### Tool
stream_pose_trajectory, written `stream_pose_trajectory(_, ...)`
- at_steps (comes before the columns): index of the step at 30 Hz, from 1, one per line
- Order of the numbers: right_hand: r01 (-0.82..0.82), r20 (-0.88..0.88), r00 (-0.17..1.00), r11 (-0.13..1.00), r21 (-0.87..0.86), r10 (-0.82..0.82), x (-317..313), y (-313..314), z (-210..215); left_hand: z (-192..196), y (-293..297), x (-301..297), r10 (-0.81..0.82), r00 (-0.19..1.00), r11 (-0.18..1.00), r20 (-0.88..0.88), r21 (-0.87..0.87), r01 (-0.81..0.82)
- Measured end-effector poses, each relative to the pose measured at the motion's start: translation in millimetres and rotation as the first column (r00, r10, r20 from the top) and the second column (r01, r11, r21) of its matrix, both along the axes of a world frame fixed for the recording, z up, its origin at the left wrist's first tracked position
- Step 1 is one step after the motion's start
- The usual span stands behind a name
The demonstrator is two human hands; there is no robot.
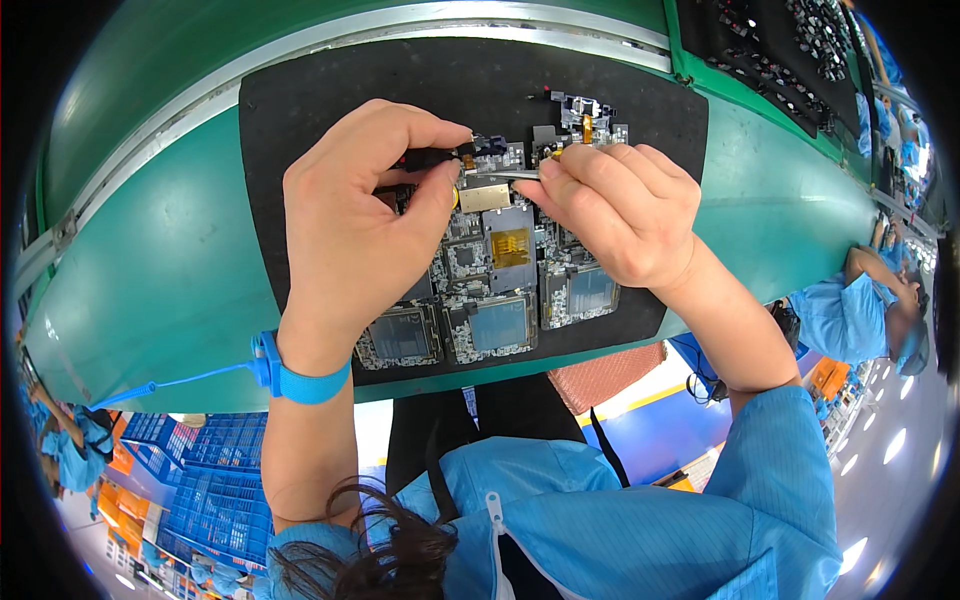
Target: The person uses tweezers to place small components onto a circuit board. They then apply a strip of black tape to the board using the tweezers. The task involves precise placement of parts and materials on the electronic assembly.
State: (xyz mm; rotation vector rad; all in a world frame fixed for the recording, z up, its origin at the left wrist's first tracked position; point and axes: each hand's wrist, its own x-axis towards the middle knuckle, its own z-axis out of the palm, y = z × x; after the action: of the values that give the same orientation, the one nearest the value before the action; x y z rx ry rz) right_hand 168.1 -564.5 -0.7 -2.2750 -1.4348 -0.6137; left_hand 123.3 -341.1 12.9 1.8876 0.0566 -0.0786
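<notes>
at the far left a blue coiled cord (190,380) runs across the green conveyor belt (150,270) to a blue wrist strap (298,378) on the left wrist. the left hand (355,230) is curled nearly closed, thumb and forefinger pinching a small dark part (432,157) with a gold tip at the top of a circuit board (500,225). that board lies on top of a cluster of similar boards (490,320) spread on a black mat (300,110) in the middle of the belt. just right of it, the right hand (620,210) is also closed, gripping slim metal tweezers (505,174) whose tips point left toward the pinched part, touching or nearly touching it; which, i cannot tell. the fitting looks to be mid-way: the part is at the board's top edge but both hands hold on, so seating seems unfinished, and the lower boards look untouched. further right, a second black mat (800,60) carries small parts, and another worker in blue (850,320) sits beyond.
</notes>
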Motion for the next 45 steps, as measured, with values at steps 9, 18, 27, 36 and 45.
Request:
stream_pose_trajectory(9, -0.041, 0.103, 0.994, 0.999, -0.007, 0.042, 1.2, -2.5, -4.2, -4.6, -2.9, 2.4, 0.003, 0.993, 1.000, 0.121, 0.024, -0.006)
stream_pose_trajectory(18, -0.030, 0.050, 0.998, 0.998, 0.051, 0.028, 1.0, -0.8, -6.8, -2.8, 0.1, 1.7, -0.009, 0.990, 0.998, 0.142, 0.058, 0.001)
stream_pose_trajectory(27, 0.508, -0.439, 0.809, 0.840, 0.189, -0.390, 17.4, -58.6, 33.0, 19.8, 5.6, -5.6, -0.041, 0.998, 0.992, 0.054, 0.120, 0.034)
stream_pose_trajectory(36, 0.798, -0.189, 0.595, 0.601, 0.030, -0.781, 145.7, -176.2, 60.3, 35.0, 16.0, -1.6, 0.007, 0.999, 0.994, 0.047, 0.113, -0.012)
stream_pose_trajectory(45, 0.621, -0.078, 0.746, 0.733, -0.277, -0.662, 152.5, -175.8, 76.3, 49.8, -3.9, -4.2, -0.041, 0.996, 0.987, 0.084, 0.157, 0.027)
